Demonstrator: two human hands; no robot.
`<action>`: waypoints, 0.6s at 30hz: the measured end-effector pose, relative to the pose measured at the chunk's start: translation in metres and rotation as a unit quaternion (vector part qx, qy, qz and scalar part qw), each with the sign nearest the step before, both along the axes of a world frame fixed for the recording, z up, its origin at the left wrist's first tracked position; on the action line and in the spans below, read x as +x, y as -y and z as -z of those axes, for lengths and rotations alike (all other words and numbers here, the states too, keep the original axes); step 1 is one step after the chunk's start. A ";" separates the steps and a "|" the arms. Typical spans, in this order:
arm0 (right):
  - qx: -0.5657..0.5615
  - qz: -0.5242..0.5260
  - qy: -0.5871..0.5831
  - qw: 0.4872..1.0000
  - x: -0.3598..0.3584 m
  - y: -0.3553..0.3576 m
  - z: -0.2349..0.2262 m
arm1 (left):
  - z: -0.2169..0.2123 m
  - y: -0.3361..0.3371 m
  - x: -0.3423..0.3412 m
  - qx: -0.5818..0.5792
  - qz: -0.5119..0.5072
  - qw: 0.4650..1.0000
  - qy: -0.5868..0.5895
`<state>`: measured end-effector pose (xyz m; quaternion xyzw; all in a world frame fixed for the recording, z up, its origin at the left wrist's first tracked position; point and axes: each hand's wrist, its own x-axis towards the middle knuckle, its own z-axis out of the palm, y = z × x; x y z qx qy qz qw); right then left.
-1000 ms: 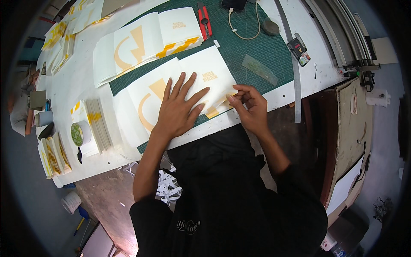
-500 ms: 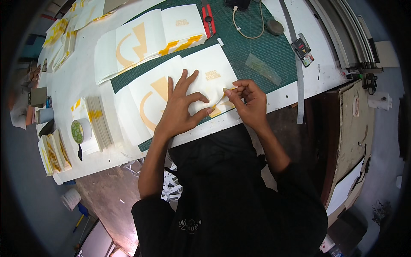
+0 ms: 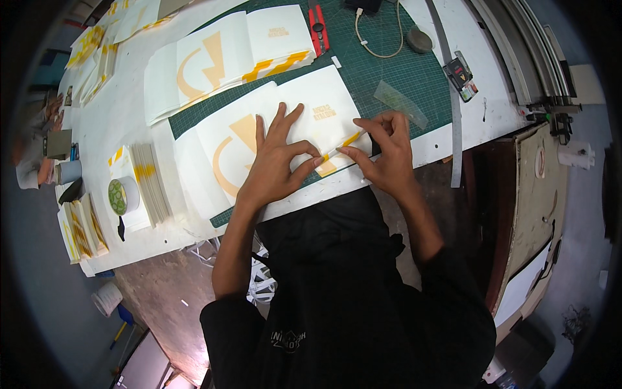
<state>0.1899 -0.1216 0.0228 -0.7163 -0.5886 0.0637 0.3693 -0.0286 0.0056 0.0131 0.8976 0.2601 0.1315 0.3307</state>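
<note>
- front sheet (image 3: 308,91): white, printed with a pale orange arc and bolt plus a small orange block of lettering; yellow on its fold;
- sheets behind (image 3: 243,52): the same print, with yellow diagonal stripes along the near edge;
- cutting mat (image 3: 356,70): dark green with a fine grid;
- bench (image 3: 133,249): white;
- cutter (image 3: 319,37): red and black;
- round tub (image 3: 117,197): white, with mottled green top;
- shirt (image 3: 353,305): black

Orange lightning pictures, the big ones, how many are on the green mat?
2: one lightning picture on the far paper stack, another lightning picture on the nearer paper, partly covered by the left hand. More may be hidden inside the stack.
</note>
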 end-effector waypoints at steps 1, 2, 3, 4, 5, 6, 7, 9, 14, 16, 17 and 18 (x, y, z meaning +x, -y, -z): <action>0.021 -0.028 0.059 0.998 0.000 -0.001 -0.002 | 0.000 0.000 0.000 -0.002 0.001 1.000 0.001; 0.045 -0.053 0.117 0.991 -0.001 -0.002 -0.004 | 0.000 -0.001 0.001 -0.003 0.001 1.000 0.002; 0.042 -0.100 0.133 0.985 -0.003 -0.004 -0.008 | 0.000 -0.001 0.001 -0.005 -0.001 1.000 0.002; 0.040 -0.147 0.148 0.977 -0.004 -0.005 -0.010 | 0.000 -0.001 0.001 -0.006 -0.003 1.000 0.002; 0.019 -0.169 0.161 0.972 -0.004 -0.006 -0.006 | 0.001 0.000 0.001 -0.008 -0.005 1.000 0.002; 0.001 -0.191 0.174 0.966 -0.003 -0.008 0.001 | -0.001 0.000 0.000 -0.008 -0.004 1.000 0.001; -0.018 -0.214 0.186 0.959 -0.001 -0.011 0.005 | -0.002 0.000 0.000 -0.008 -0.003 1.000 0.000; -0.099 -0.233 0.116 0.961 0.005 -0.013 0.000 | -0.003 -0.001 0.000 -0.013 -0.005 1.000 -0.003; -0.156 -0.234 0.036 0.959 0.007 -0.023 -0.001 | 0.001 -0.005 -0.002 -0.024 -0.004 1.000 -0.004; -0.145 -0.221 0.028 0.964 0.007 -0.027 0.007 | 0.002 -0.006 -0.002 -0.021 -0.001 1.000 -0.007; -0.155 -0.216 0.015 0.964 0.007 -0.028 0.007 | 0.002 -0.006 -0.003 -0.020 0.001 1.000 -0.008; -0.165 -0.212 0.002 0.963 0.007 -0.029 0.005 | 0.002 -0.006 -0.003 -0.022 0.001 1.000 -0.007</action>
